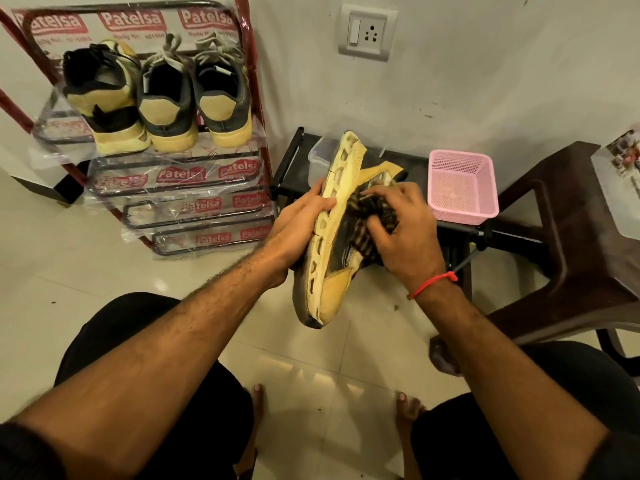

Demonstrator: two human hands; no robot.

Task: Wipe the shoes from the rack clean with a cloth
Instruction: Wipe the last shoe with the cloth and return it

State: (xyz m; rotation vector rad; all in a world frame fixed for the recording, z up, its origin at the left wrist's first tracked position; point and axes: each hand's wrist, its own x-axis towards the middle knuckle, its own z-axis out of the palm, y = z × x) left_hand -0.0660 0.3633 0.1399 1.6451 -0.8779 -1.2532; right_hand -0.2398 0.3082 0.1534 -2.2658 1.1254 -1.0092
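Yellow-soled shoe, turned on its side and held above the tiled floor. The left hand grips the sole edge; the right hand clutches a dark striped cloth against the upper. Three shoes stand on the top tier of the rack, apparently still film-wrapped. A pink basket sits on the dark bench.

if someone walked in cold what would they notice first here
First the shoe held up in the middle of the view, sole side turned left. The left hand holds it by the sole while the right hand presses a dark cloth against its side. Next, three more shoes on the top shelf of the red rack at upper left, and a pink basket to the right.
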